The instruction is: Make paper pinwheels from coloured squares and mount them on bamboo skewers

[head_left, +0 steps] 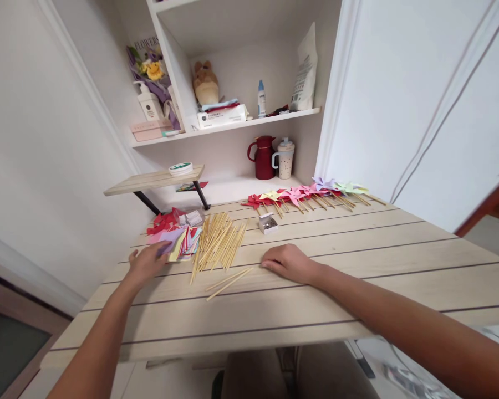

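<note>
My left hand [147, 261] reaches to the pile of coloured paper pieces [186, 244] at the left. Its thumb and fingertips close on the edge of a purple paper piece [171, 239], while one finger sticks out to the side. My right hand [289, 262] rests on the table with its fingers curled in, and nothing shows in it. Two loose wooden sticks [228, 284] lie to its left. Between the paper and my right hand spreads a heap of thin wooden sticks [218, 241]. Behind it stands a small open box [268, 224] of tiny metal parts.
Finished paper pinwheels [295, 195] on sticks line the table's back right. Red paper pieces [164, 220] and a clear container [192, 217] sit under a small raised shelf [158, 180]. A red jug [263, 158] and a lidded cup [285, 159] stand in the cabinet behind.
</note>
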{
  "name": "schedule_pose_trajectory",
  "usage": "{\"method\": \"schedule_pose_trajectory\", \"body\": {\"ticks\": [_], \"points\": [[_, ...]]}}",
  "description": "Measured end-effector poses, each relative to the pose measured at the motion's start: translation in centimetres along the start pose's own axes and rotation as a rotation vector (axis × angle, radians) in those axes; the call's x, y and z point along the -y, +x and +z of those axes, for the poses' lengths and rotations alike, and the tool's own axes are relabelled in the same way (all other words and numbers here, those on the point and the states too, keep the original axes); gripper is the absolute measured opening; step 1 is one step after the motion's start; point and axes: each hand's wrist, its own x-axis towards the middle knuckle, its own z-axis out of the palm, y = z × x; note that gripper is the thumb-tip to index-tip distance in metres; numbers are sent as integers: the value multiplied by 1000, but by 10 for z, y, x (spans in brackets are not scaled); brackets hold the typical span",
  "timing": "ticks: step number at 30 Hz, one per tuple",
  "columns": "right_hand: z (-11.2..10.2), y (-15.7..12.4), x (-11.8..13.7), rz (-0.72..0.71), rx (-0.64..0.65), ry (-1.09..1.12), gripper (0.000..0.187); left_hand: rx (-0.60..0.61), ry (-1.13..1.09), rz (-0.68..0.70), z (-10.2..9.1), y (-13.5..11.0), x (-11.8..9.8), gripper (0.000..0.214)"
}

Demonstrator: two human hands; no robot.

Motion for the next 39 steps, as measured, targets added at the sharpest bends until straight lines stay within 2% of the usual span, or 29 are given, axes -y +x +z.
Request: {"method": "schedule_pose_trajectory", "body": {"ticks": [5,8,13,16,19,21,23,25,27,31,35,39], "points": [[0,0,0,-4,-10,12,41,-45,1,-51,-7,2,-7,47],[0,0,0,-8,-16,25,43,-112,-23,-98,-12,3,-8,44],[1,-2,-1,-6,-43,40,41,-296,-113,-228,-22,0,-12,44],[-3,-1,2,56,-128,67,39,-419,-188,-293,-31,-5,-18,48],[-12,3,11,170,-264,231,36,-581,-333,-328,-42,-10,-30,46],[-17,6,17,271,-311,454,35,-639,-587,-287,-48,-14,-48,41],[-21,9,22,360,-279,712,36,-545,-1013,-195,-51,-19,-75,38],[-22,11,24,399,-241,892,38,-365,-1402,-101,-50,-24,-108,37],[-23,11,23,379,-331,992,47,-154,-1594,16,-44,-30,-143,40],[-34,11,9,434,-511,1224,59,136,-1687,73,-24,-34,-199,48],[-54,7,-7,453,-605,1453,59,177,-1669,78,-2,-30,-238,51],[-65,1,-13,432,-687,1403,58,246,-1628,104,12,-32,-266,45]]}}
